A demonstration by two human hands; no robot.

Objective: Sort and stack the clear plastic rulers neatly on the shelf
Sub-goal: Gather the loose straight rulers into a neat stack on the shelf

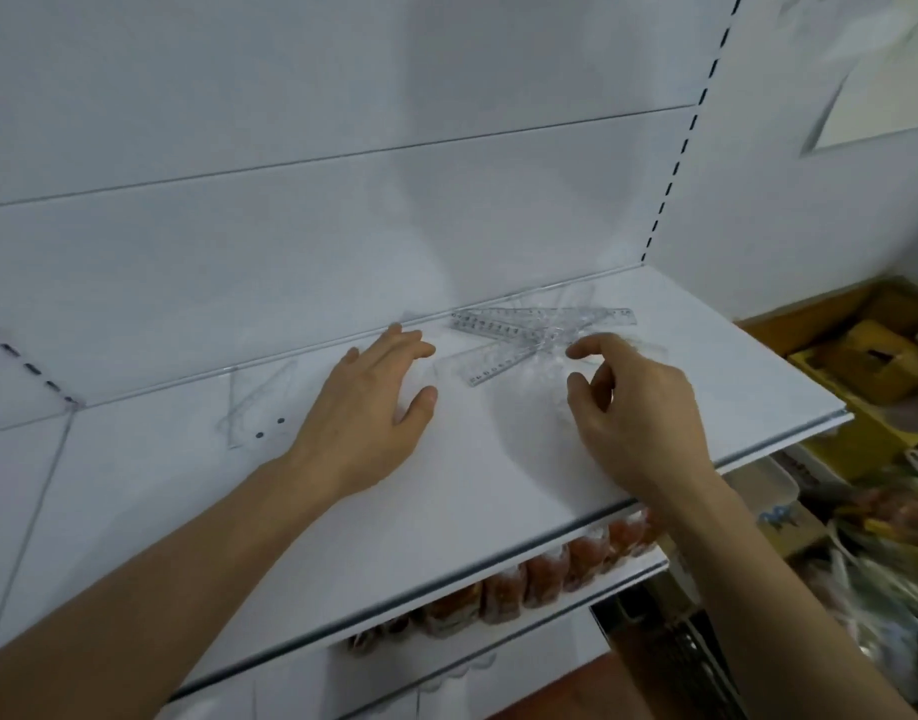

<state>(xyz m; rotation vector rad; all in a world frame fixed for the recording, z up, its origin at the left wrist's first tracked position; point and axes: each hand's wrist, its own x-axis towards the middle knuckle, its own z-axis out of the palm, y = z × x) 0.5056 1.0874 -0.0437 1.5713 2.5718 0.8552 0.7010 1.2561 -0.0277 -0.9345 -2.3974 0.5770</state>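
Head view: thin clear plastic rulers (529,335) with printed scales lie criss-crossed at the back edge of the white shelf (446,491), toward its right corner. Likely light, stiff, slippery; pinch each at its long edges. Left hand (365,407) lies flat, holding nothing; right hand (638,402) hovers half-curled, empty.

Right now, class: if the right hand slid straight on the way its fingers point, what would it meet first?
Most likely the loose heap of clear rulers just beyond the right hand; depth makes the gap uncertain.
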